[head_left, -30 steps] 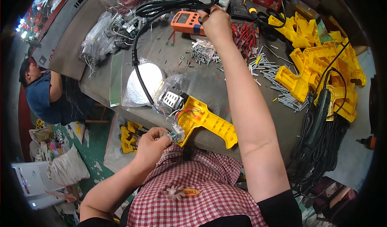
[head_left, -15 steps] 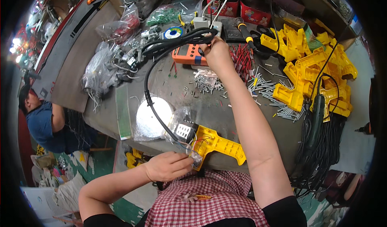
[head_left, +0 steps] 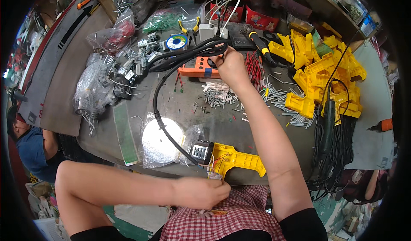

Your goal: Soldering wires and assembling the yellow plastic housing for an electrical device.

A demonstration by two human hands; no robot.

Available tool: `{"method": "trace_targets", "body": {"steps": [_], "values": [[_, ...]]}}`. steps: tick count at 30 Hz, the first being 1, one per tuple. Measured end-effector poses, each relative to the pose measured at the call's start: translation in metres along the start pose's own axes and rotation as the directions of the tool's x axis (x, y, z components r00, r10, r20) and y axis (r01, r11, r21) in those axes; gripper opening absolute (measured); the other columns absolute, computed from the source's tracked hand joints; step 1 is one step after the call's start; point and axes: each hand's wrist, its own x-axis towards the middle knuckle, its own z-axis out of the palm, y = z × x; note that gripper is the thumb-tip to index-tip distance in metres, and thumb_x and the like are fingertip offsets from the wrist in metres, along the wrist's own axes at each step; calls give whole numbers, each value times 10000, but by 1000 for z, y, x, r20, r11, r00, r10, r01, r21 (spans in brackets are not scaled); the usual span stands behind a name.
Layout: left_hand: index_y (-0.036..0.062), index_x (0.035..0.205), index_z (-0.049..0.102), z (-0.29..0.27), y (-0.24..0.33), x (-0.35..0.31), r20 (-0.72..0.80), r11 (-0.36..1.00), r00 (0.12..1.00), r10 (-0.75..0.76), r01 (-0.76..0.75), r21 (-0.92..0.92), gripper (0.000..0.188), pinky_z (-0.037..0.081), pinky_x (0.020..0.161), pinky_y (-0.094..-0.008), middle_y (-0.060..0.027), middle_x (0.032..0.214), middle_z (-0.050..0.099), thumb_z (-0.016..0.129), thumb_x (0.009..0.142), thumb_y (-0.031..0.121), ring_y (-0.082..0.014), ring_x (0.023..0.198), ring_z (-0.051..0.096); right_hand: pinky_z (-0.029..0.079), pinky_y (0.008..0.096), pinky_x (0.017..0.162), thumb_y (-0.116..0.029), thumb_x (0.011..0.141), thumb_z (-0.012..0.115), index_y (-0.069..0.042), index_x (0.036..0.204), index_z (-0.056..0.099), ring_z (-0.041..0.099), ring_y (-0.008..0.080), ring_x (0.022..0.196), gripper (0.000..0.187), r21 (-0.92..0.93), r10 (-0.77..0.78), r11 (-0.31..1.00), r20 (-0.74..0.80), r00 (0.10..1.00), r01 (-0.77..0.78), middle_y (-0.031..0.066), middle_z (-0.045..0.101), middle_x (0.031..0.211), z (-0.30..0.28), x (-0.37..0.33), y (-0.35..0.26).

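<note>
My right hand is closed round a looped black power cord, held over an orange box-shaped instrument. The cord runs down to a half-shell yellow tool housing at the table's near edge. A metal vented cylinder sits at the housing's left end, and thin coloured wires show inside. Just below the housing, in front of my checked apron, my left hand has its fingers pressed together; what they hold, if anything, is hidden. A round white disc in clear wrap lies left of the housing.
Yellow housings are heaped at the right, above bundled black cords. Screws, red wires and a yellow-black handled tool lie mid-table. Bagged metal parts fill the left. Another person sits at far left.
My left hand has moved right and down from the wires to below the housing, its forearm now lying across the front. My right hand stays on the cord. The view has shifted slightly.
</note>
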Motion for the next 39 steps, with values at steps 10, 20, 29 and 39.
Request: {"method": "trace_targets", "body": {"steps": [10, 20, 29, 39], "values": [[-8, 1141, 569, 49, 14, 45, -212, 901, 879, -427, 394, -182, 400, 376, 1008, -365, -148, 1284, 505, 507, 802, 195, -277, 1197, 481, 500, 326, 851, 125, 657, 526, -15, 1049, 586, 596, 233, 987, 421, -95, -161, 983, -41, 986, 156, 97, 584, 1018, -163, -76, -45], [29, 1158, 546, 53, 12, 48, -237, 766, 801, -550, 370, -526, 348, 435, 978, -348, -112, 1259, 530, 507, 833, 145, -246, 1154, 529, 381, 370, 1010, 30, 859, 471, -7, 1147, 584, 530, 319, 1132, 312, -798, 171, 513, -267, 948, -318, 176, 563, 1217, -357, -268, 36], [27, 1154, 575, 46, 9, 54, -268, 707, 745, -611, 362, -608, 367, 492, 898, -382, -134, 1187, 571, 561, 800, 121, -286, 1073, 581, 440, 423, 868, -103, 735, 710, -39, 1126, 587, 588, 304, 941, 414, -558, -44, 794, 343, 938, 241, 139, 617, 990, -167, -211, 8], [66, 1141, 590, 44, 7, 53, -237, 750, 718, -655, 578, -322, 395, 433, 900, -367, -109, 1302, 533, 598, 756, 152, -262, 1204, 507, 448, 361, 764, -151, 769, 693, -32, 975, 634, 580, 280, 821, 245, -203, 67, 979, 463, 884, 32, 83, 611, 857, -190, -230, -17]]}}
